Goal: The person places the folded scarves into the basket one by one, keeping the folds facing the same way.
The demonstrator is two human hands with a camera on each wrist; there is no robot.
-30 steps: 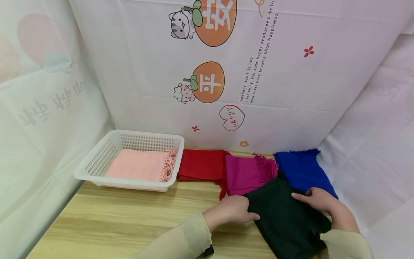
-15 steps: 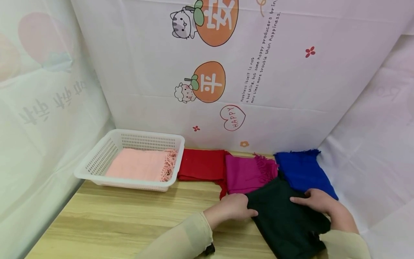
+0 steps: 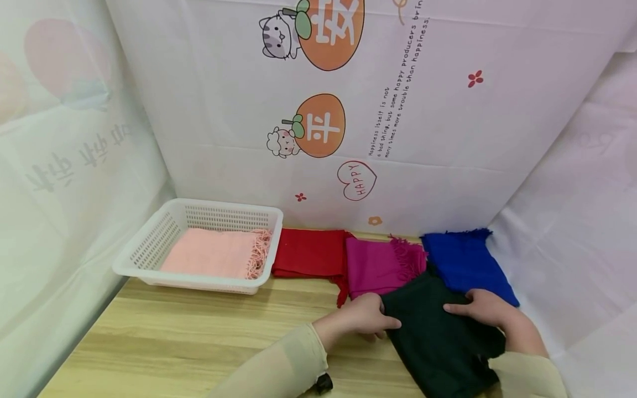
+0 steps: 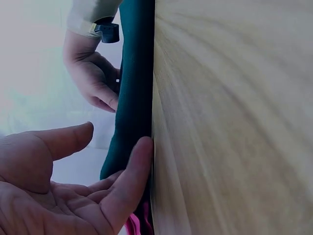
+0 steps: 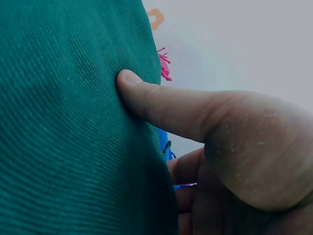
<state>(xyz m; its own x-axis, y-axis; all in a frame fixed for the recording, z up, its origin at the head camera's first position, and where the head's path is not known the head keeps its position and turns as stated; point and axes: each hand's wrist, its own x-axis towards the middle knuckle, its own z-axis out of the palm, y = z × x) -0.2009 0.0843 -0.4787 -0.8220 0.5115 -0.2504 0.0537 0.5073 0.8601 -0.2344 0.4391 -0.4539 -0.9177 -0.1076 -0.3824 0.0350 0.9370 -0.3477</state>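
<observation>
A folded dark green scarf (image 3: 438,342) lies slanted at the front right of the table, overlapping the magenta and blue scarves in the head view. My left hand (image 3: 365,318) is at its left edge. In the left wrist view, the fingers of my left hand (image 4: 73,186) reach the scarf's lower edge by the tabletop, and the thumb stands apart from the cloth. My right hand (image 3: 490,309) holds the scarf's right side. In the right wrist view its thumb (image 5: 161,105) presses into the green cloth, with the other fingers partly hidden behind the edge.
A white plastic basket (image 3: 199,282) at the back left holds a folded pink fringed scarf (image 3: 209,254). Beside it lie folded red (image 3: 311,251), magenta (image 3: 373,265) and blue (image 3: 460,257) scarves in a row. Printed white cloth walls (image 3: 239,182) enclose the wooden table (image 3: 199,337).
My left hand has shifted slightly at the scarf's edge, and its lower fingers now show beneath the palm. My right hand has slid a little left; the scarf has barely moved.
</observation>
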